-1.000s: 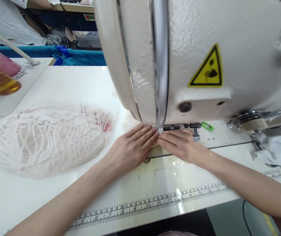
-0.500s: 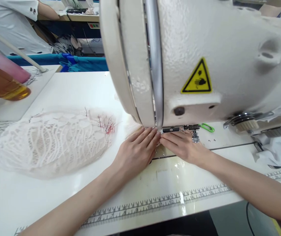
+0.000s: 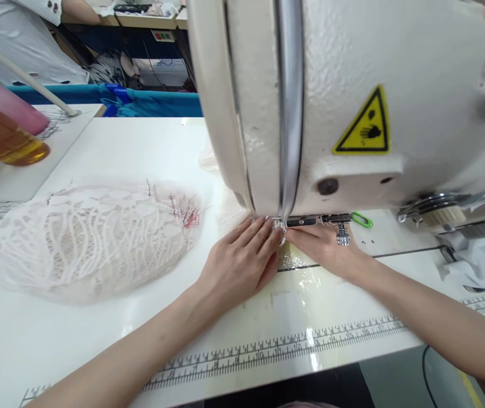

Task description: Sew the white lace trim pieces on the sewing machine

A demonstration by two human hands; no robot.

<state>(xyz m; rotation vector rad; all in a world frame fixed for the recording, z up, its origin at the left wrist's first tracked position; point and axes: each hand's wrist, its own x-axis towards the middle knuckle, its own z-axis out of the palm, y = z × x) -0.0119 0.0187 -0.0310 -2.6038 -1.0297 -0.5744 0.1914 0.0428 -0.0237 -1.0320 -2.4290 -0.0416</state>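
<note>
Bent and held close together, the fingers of my left hand close over the edge of a pale sheer lace fabric, just left of the needle area. The thumb is tucked low beneath them. My right hand comes in from the right, fingers drawn together at the same fabric; a metal guide with a knurled screw partly covers them. Both sets of fingertips nearly meet under the head of the sewing machine. The needle and most of the fabric are hidden.
A heap of white lace pieces with dark red threads lies at left. Thread cones stand farther left. A green clip-like object rests behind my right hand. A printed ruler runs along the front edge. Another person's arm shows across the table.
The view has shifted slightly, so the machine appears farther right. My left hand has opened a small gap from my right fingers, where a bit of white fabric shows.
</note>
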